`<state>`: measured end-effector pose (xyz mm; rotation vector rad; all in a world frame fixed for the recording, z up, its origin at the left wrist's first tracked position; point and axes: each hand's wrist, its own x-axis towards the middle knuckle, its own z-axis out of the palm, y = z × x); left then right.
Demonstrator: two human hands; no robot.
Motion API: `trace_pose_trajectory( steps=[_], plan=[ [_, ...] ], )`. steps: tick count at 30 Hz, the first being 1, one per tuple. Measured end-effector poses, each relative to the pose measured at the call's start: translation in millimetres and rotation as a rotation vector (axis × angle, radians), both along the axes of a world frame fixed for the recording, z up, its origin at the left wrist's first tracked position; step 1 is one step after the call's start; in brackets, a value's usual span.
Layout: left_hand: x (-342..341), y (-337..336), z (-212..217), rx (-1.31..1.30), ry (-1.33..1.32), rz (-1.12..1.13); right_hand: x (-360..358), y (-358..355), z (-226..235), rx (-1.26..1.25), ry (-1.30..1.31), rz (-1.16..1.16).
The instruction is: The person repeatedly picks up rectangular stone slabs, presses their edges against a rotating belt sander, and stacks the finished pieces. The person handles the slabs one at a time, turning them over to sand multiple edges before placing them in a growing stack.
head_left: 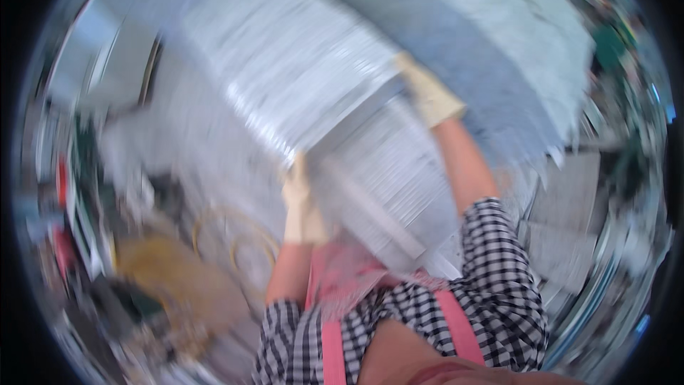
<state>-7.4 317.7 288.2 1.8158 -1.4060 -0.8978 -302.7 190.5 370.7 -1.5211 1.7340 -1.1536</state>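
Both of my hands wear cream gloves. My left hand (303, 207) grips the near left corner of a wide, shiny silver-white panel (292, 50); motion blur hides whether it is one piece or a stack of sheets. At the same panel's near right corner, my right hand (429, 94) is closed on the edge. The panel stretches away from me toward the upper left. Below its near edge, between my forearms, lies a stack of pale, ribbed-looking pieces (399, 171), close to my body. How far the fingers reach underneath is hidden.
A large grey-blue sheeted surface (491, 50) spreads at the far right. Grey boards (566, 199) stand at the right. A yellow hose (242, 235) lies coiled at the left beside a yellowish-brown sheet (167, 274). White box-like panels (107, 57) stand at the upper left.
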Motion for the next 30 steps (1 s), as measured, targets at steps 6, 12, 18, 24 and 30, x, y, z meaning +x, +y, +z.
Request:
trace_pose_trajectory(
  steps=[6,12,18,24,30],
  plan=[
    [-57,8,55,-0.039,0.594,0.113,-37,12,12,0.191,-0.320,0.157],
    [-69,1,109,0.052,0.704,0.127,-45,36,-6,-0.078,-0.029,0.140],
    [-70,13,109,0.111,0.686,0.225,-110,254,36,-0.152,-0.600,-0.130],
    [-62,-7,94,-0.150,0.682,0.075,-145,457,-57,-0.067,-0.483,-1.041],
    [-45,27,120,0.017,0.706,0.087,-89,653,-200,0.583,-0.347,-1.234]
  ],
)
